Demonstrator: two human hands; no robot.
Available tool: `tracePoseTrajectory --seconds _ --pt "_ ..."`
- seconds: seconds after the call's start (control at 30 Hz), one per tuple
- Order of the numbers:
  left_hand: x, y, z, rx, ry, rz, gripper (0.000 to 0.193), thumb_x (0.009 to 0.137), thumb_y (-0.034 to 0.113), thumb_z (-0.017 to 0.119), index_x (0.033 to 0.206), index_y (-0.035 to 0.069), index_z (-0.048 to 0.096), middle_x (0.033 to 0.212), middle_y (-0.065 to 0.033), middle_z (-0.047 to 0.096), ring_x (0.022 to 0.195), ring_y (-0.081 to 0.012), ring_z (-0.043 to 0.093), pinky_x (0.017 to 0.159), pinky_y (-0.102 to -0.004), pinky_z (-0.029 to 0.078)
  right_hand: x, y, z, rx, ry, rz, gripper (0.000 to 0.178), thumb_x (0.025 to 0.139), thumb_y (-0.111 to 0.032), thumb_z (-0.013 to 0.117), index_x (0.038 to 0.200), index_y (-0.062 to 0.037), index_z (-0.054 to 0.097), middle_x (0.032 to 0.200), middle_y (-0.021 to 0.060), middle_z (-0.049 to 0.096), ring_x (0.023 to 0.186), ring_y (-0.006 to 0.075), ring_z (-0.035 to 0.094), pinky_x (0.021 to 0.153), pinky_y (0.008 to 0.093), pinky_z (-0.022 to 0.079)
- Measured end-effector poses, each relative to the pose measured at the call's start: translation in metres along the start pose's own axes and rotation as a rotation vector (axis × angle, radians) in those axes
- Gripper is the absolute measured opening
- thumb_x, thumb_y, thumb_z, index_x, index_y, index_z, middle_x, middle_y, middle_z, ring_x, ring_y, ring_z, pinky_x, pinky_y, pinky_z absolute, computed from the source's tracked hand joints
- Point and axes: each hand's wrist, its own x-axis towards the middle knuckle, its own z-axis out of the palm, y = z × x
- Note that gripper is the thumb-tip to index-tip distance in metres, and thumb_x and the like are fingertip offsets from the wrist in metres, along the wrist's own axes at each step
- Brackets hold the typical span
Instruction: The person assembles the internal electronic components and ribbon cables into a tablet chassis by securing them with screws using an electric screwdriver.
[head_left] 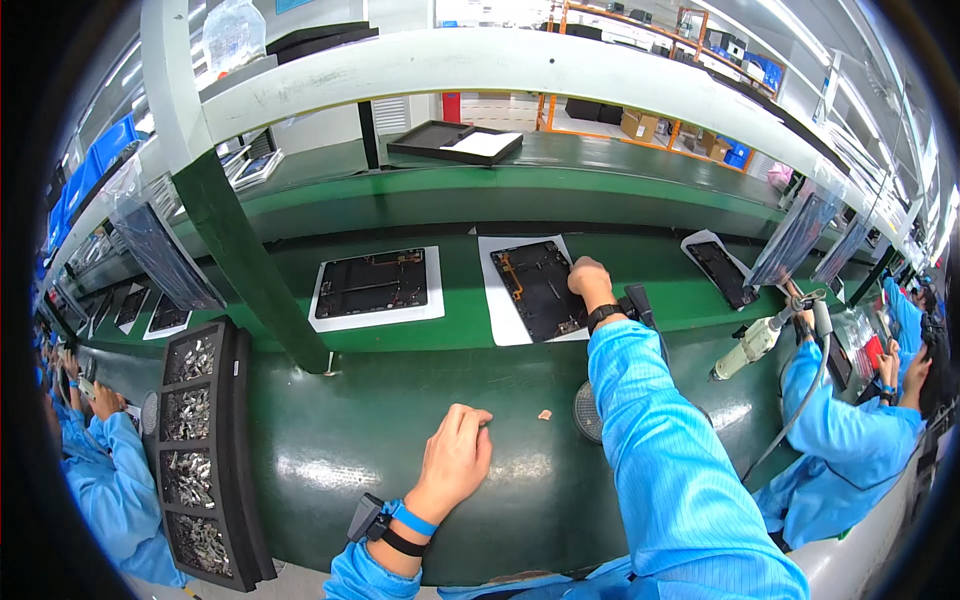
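Note:
My right hand [588, 279] reaches out to the green conveyor belt and grips the right edge of a dark open device panel [535, 290] lying on a white sheet [500, 325]. My left hand [457, 457] rests on the green bench top with its fingers curled under; whether it holds anything is not visible. A small tan piece [545, 414] lies on the bench to the right of my left hand. Both wrists carry dark bands and both sleeves are blue.
A second device panel on a white sheet [378, 288] lies further left on the belt, another [722, 272] to the right. A black tray of small metal parts [205, 455] stands at my left. An electric screwdriver [752, 346] hangs at right. Blue-sleeved people work on both sides.

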Motion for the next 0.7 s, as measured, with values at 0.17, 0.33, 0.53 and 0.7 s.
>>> tracePoseTrajectory --seconds 0.17,0.33,0.53,0.7 --pt "0.005 -0.001 0.003 0.003 -0.025 0.015 0.02 0.093 -0.001 0.066 0.112 0.002 0.065 0.107 -0.0138 0.063 0.094 -0.0364 0.071 0.076 -0.0471 0.061 0.027 0.001 -0.003 -0.11 0.073 -0.172 0.036 0.101 -0.017 0.063 0.129 0.002 0.074 0.142 0.0272 0.065 0.134 0.0429 0.062 0.112 0.0481 0.054" --pt "0.005 0.005 0.0 -0.269 -0.076 -0.133 0.021 0.099 0.0 0.067 0.12 -0.001 0.066 0.11 -0.0149 0.069 0.094 -0.0285 0.074 0.08 -0.043 0.06 0.003 -0.015 -0.008 0.491 0.023 -0.105 0.035 0.105 -0.021 0.061 0.124 0.0057 0.072 0.12 0.0298 0.074 0.12 0.0482 0.071 0.089 0.0566 0.059" --pt "0.014 0.002 -0.002 -1.393 0.033 -0.595 0.047 0.114 0.031 0.056 0.147 -0.003 0.053 0.145 -0.0229 0.064 0.132 -0.0338 0.064 0.114 -0.0438 0.051 -0.162 -0.027 0.008 1.271 -0.122 -0.09 0.028 0.112 -0.023 0.051 0.109 0.0005 0.066 0.099 0.0108 0.068 0.083 0.0185 0.067 0.06 0.0382 0.057" --pt "-0.012 0.009 -0.049 -1.495 0.324 -0.536 0.049 0.113 0.032 0.057 0.15 0.0 0.053 0.146 -0.0127 0.065 0.137 -0.026 0.061 0.12 -0.0463 0.046 -0.336 -0.018 0.005 1.666 -0.224 -0.061 0.025 0.117 -0.029 0.049 0.13 -0.0081 0.044 0.11 0.006 0.062 0.092 0.0131 0.062 0.074 0.0354 0.062"
